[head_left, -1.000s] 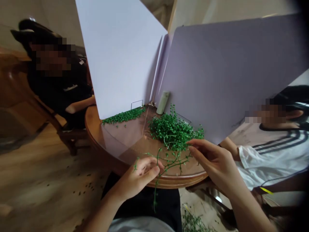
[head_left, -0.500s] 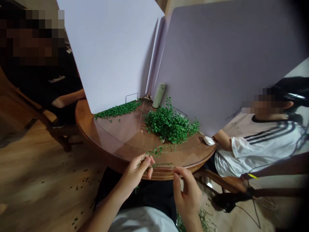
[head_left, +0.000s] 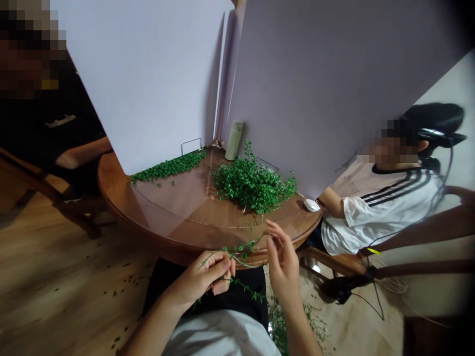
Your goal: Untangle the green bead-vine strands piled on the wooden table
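Note:
My left hand (head_left: pixel 211 276) is closed on several thin green plant stems (head_left: pixel 243 249), pinched between thumb and fingers over my lap, just off the table's front edge. Small leaves show along the stems, which spread up to the right and hang down below. To the right, my right hand (head_left: pixel 285 262) is raised with thumb and forefinger apart, close to the tip of one stem. Beyond the hands, a bushy heap of leafy stems (head_left: pixel 254 185) lies on the wooden table (head_left: pixel 178 232). A long pile of plucked green leaves (head_left: pixel 168 168) runs along the white board at the left.
Two tall boards, one white (head_left: pixel 148 84) and one greyish (head_left: pixel 297 99), stand on the table. A pale green bottle (head_left: pixel 234 141) and a white mouse (head_left: pixel 311 205) are there too. People sit on both sides. Bare stems (head_left: pixel 282 321) lie below my right arm; leaf bits dot the floor.
My left hand has come lower and nearer with the stems. The right hand has risen, its thumb and forefinger now farther apart. The view has shifted a little to the right.

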### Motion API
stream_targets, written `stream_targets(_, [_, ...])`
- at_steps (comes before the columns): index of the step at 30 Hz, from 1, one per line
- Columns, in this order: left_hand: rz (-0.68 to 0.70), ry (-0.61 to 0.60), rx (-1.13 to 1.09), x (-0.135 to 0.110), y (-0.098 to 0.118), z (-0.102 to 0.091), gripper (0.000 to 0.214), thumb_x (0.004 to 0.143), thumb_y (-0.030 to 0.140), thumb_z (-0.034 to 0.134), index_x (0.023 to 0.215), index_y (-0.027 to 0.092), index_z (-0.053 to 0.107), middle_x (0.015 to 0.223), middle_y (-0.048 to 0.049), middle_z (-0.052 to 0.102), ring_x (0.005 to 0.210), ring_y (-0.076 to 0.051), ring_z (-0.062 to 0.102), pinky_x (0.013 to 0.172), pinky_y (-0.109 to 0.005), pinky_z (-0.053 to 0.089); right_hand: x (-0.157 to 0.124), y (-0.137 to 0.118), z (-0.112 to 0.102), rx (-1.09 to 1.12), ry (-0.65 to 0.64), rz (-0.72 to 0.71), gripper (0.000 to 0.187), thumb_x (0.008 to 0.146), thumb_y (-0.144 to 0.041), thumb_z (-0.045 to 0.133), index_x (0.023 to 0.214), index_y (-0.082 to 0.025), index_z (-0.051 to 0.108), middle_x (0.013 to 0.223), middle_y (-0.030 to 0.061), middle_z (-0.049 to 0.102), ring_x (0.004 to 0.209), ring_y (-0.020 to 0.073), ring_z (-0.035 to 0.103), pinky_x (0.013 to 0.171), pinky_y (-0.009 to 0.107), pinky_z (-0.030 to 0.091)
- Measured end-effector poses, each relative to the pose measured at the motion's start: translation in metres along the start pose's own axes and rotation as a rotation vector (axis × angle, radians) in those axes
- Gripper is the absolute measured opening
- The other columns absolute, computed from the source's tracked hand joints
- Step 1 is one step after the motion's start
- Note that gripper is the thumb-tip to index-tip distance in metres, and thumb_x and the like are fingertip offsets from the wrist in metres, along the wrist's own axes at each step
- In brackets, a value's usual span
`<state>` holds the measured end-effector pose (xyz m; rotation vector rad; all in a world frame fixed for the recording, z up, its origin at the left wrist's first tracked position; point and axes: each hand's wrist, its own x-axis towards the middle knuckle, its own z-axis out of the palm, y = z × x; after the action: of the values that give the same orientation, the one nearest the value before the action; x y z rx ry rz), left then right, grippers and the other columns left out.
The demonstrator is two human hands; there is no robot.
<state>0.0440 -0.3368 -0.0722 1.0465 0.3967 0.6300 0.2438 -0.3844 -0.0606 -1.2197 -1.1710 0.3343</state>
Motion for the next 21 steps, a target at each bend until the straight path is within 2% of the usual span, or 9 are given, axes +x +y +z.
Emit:
stream_targets(2, [0.008,-0.013,-0.087,-0.001,0.000,0.000,0.043,0.091,0.053,0.068,0.078,0.013,0.057,0.050,0.0085,0.034,0.043,-0.004,0.027,0.045,-0.019,0.022,-0.004,0.010,0.006,0.295,0.229,0.163,0.017,0.093,-0.032,0.066,0.108,-0.029,0.057,0.135,0.0051,0.058,0.100,0.0184,0.066,0.087,0.036,0.056])
stream_targets(4, [0.007,-0.048,-0.166,-0.002,0.000,0.000,0.042,0.090,0.051,0.070,0.077,0.014,0.057,0.050,0.0087,0.033,0.042,-0.003,0.025,0.044,-0.018,0.022,-0.008,0.021,0.012,0.500,0.338,0.283,0.020,0.090,-0.035,0.070,0.100,-0.029,0.054,0.122,0.0015,0.060,0.086,0.0143,0.065,0.077,0.031,0.056])
stream_targets(6, [-0.001,-0.091,-0.218,-0.003,0.001,-0.002,0.040,0.091,0.048,0.071,0.076,0.014,0.055,0.050,0.0087,0.033,0.041,-0.003,0.025,0.044,-0.018,0.023,-0.011,0.030,0.016,0.569,0.328,0.356,0.021,0.088,-0.036,0.072,0.098,-0.029,0.055,0.110,0.0002,0.061,0.084,0.0140,0.065,0.075,0.029,0.055])
stream_targets(10, [0.000,-0.131,-0.256,-0.005,0.002,-0.004,0.040,0.091,0.048,0.071,0.075,0.014,0.055,0.049,0.0092,0.030,0.041,-0.003,0.024,0.043,-0.016,0.022,-0.011,0.036,0.019,0.625,0.307,0.420,0.024,0.085,-0.039,0.075,0.101,-0.031,0.059,0.107,-0.0020,0.064,0.086,0.0123,0.066,0.074,0.025,0.054])
stream_targets(12, [0.004,-0.137,-0.265,-0.006,0.001,-0.004,0.041,0.090,0.047,0.072,0.074,0.014,0.054,0.049,0.0089,0.032,0.042,-0.003,0.025,0.043,-0.016,0.022,-0.010,0.031,0.019,0.646,0.232,0.449,0.024,0.083,-0.038,0.077,0.100,-0.030,0.061,0.098,-0.0022,0.066,0.079,0.0113,0.065,0.070,0.023,0.053])
stream_targets(16, [-0.013,-0.149,-0.223,-0.007,0.000,-0.007,0.039,0.092,0.044,0.071,0.074,0.014,0.054,0.048,0.0085,0.033,0.040,-0.002,0.026,0.043,-0.016,0.022,-0.012,0.014,0.014,0.654,-0.044,0.497,0.025,0.079,-0.044,0.081,0.085,-0.024,0.067,0.070,-0.0012,0.062,0.058,0.0120,0.056,0.054,0.023,0.047])
stream_targets(21, [-0.044,-0.120,-0.196,-0.008,-0.003,-0.011,0.041,0.089,0.047,0.073,0.074,0.013,0.055,0.049,0.0077,0.035,0.040,-0.003,0.029,0.043,-0.017,0.023,-0.019,0.003,0.004,0.619,-0.293,0.503,0.037,0.069,-0.054,0.086,0.075,-0.021,0.072,0.067,0.0019,0.064,0.057,0.0144,0.057,0.051,0.025,0.047])
